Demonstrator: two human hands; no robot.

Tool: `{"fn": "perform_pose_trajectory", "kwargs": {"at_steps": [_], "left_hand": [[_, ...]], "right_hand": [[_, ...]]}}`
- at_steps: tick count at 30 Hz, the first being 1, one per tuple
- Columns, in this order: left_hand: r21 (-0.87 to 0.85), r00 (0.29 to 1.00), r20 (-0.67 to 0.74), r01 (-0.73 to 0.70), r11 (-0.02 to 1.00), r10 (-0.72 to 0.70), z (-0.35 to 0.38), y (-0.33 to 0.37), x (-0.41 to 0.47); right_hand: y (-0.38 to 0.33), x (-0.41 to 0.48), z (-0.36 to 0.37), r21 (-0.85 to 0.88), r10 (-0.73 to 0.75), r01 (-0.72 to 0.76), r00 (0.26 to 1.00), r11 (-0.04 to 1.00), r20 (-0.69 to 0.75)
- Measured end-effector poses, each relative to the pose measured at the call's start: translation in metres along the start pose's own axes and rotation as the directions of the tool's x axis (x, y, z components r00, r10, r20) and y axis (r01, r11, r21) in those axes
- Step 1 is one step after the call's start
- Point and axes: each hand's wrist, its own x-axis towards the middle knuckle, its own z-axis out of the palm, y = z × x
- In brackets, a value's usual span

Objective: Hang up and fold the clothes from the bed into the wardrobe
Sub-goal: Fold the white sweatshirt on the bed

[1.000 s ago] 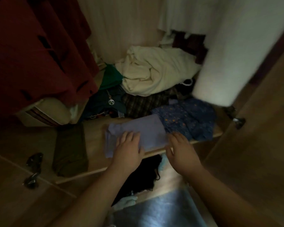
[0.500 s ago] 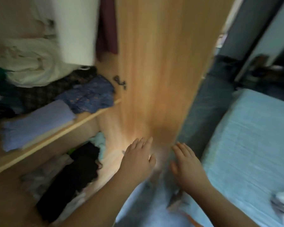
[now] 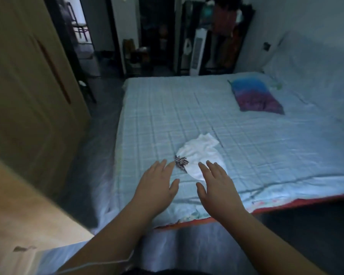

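Bed with pale blue checked sheet point(image 3: 167, 108) fills mid-frame. Crumpled white cloth garment point(image 3: 199, 153) lies on the bed, toward its near edge. A small dark patterned scrap of fabric point(image 3: 181, 163) touches the garment's left side.

Left hand point(image 3: 157, 185): over the bed's near edge, palm down, fingers straight and spread, holding nothing, just short of the scrap.

Right hand point(image 3: 218, 185): same pose, empty, fingertips at the garment's near rim; contact cannot be told.

Blue-and-purple soft pillow point(image 3: 254, 96) on the bed's far right. Light wooden wardrobe door point(image 3: 28, 100) left of the bed.
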Motion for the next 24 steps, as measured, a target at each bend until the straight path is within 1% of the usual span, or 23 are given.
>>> {"fn": "perform_pose_trajectory", "kwargs": {"at_steps": [3,6,9,12,14,17,19,21,24], "left_hand": [[0.003,0.997,0.049,-0.054,0.999,0.054,0.013,0.018,0.032],[-0.004,0.993,0.091,-0.074,0.997,0.074,0.023,0.019,0.059],[-0.055,0.994,0.072,-0.078,0.995,0.082,0.033,0.009,0.094],[-0.103,0.993,0.105,-0.045,0.994,0.056,0.050,-0.002,0.137],[-0.122,0.987,0.156,-0.028,0.992,0.047,0.063,-0.009,0.170],[-0.153,0.981,0.187,-0.018,0.988,0.047,0.083,-0.023,0.223],[-0.157,0.971,0.235,0.002,0.988,0.035,0.095,-0.032,0.257],[-0.154,0.959,0.281,0.010,0.988,0.034,0.107,-0.039,0.287],[-0.130,0.939,0.340,0.003,0.991,0.042,0.124,-0.046,0.324]], "right_hand": [[0.033,0.006,0.002,0.000,0.077,-0.077,0.996,0.997,0.045],[0.051,0.023,0.009,0.010,0.116,-0.117,0.991,0.993,0.068],[0.067,0.049,0.021,0.017,0.146,-0.149,0.984,0.989,0.102],[0.087,0.084,0.035,-0.004,0.177,-0.177,0.977,0.984,0.118],[0.099,0.113,0.044,-0.016,0.199,-0.199,0.967,0.980,0.160],[0.118,0.161,0.058,-0.018,0.216,-0.217,0.950,0.976,0.224],[0.130,0.195,0.070,0.015,0.246,-0.259,0.933,0.966,0.263],[0.140,0.225,0.085,0.071,0.281,-0.311,0.920,0.948,0.273],[0.160,0.250,0.108,0.116,0.345,-0.393,0.890,0.912,0.298]]}}
